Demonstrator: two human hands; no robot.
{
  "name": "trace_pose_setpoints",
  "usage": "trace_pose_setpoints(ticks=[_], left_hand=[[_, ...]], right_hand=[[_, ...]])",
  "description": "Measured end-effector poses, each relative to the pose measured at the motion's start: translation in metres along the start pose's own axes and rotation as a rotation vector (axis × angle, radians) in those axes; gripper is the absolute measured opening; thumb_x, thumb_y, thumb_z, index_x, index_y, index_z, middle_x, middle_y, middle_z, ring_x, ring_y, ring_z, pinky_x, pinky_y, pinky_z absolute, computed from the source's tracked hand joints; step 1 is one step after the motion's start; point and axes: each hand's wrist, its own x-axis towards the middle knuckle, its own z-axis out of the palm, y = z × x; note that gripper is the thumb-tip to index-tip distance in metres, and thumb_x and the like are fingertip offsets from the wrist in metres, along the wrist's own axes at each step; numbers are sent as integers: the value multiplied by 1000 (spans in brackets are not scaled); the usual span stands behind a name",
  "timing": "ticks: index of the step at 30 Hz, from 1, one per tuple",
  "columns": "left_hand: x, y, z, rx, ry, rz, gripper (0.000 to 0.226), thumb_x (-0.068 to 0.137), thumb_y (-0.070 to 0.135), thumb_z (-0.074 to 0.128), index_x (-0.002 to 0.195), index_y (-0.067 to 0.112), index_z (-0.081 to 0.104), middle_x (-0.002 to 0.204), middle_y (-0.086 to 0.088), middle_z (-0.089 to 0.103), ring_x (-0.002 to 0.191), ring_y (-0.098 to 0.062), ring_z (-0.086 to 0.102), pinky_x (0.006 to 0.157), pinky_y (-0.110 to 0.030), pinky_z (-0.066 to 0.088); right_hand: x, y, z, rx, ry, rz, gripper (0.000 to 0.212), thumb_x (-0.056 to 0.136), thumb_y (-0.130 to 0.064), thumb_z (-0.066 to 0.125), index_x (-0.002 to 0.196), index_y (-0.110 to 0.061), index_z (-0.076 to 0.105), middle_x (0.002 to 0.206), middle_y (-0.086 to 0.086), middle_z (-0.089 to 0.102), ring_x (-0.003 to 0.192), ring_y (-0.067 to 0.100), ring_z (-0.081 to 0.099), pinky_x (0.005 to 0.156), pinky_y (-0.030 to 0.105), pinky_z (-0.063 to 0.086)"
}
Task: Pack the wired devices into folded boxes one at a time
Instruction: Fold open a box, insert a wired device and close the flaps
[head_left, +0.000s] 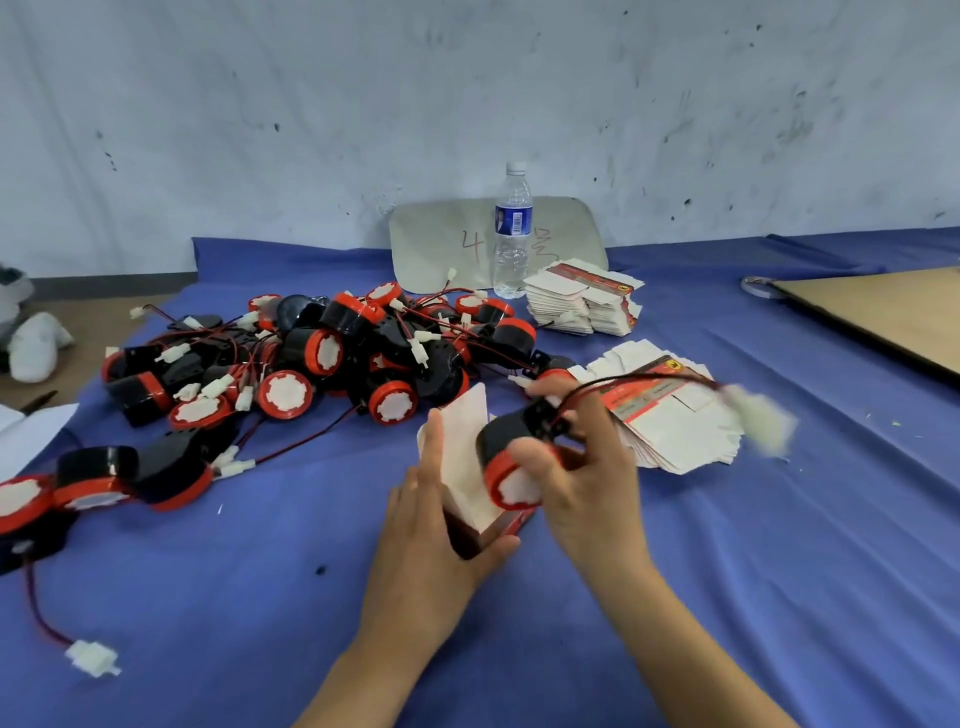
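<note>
My left hand (431, 530) holds a small folded box (467, 467), white inside and red outside, with its flap standing open. My right hand (582, 467) grips a black and red round wired device (506, 457) at the box's mouth. Its red and black wire arcs to the right, and the white connector (763, 421) at its end is blurred in the air. A big pile of the same devices (322, 358) with tangled wires lies on the blue cloth (234, 597) to the left and behind.
Two stacks of flat unfolded boxes lie at right, one near (675, 415), one further back (582, 301). A water bottle (512, 234) stands before a grey board at the wall. A wooden board (883, 312) and a tape roll sit far right. Loose devices (78, 488) lie at left.
</note>
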Motion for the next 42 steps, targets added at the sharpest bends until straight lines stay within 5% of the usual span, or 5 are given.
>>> trace_pose_setpoints(ticks=[13, 21, 27, 34, 42], left_hand=[[-4, -2, 5, -47, -107, -7, 117, 57, 62, 72, 136, 68, -14, 98, 37, 50, 91, -9, 50, 68, -21, 43], [-4, -1, 5, -48, -132, 24, 123, 67, 40, 84, 138, 65, -13, 112, 32, 56, 103, -4, 49, 83, -26, 48], [-5, 4, 4, -97, -84, 1, 90, 66, 52, 77, 128, 74, 15, 117, 28, 54, 109, -4, 56, 84, -20, 47], [-6, 6, -1, -49, -85, 57, 98, 75, 23, 82, 134, 70, 19, 143, 34, 19, 103, 21, 48, 73, 0, 44], [-2, 11, -6, 103, -19, -84, 39, 89, 8, 64, 115, 36, 63, 155, 19, 22, 105, -19, 63, 71, -39, 55]], right_hand=[[-4, 25, 11, -584, -63, -77, 29, 87, -29, 71, 73, -17, 49, 68, -9, 56, 59, 21, 50, 57, 40, 45], [9, 19, 0, -826, -315, 71, 26, 89, -48, 60, 85, -22, 61, 79, -4, 61, 78, 21, 57, 61, 31, 35], [1, 12, 7, -930, -283, -46, 15, 89, -23, 55, 103, -21, 50, 104, -7, 51, 79, 20, 50, 59, 33, 38], [-6, 12, 9, -1062, -350, -87, 23, 90, -18, 45, 112, -21, 38, 104, -7, 58, 105, 16, 37, 77, 27, 24], [-3, 3, 0, -631, -289, -74, 18, 80, 2, 62, 95, -9, 61, 87, 3, 67, 76, 26, 59, 65, 44, 49]])
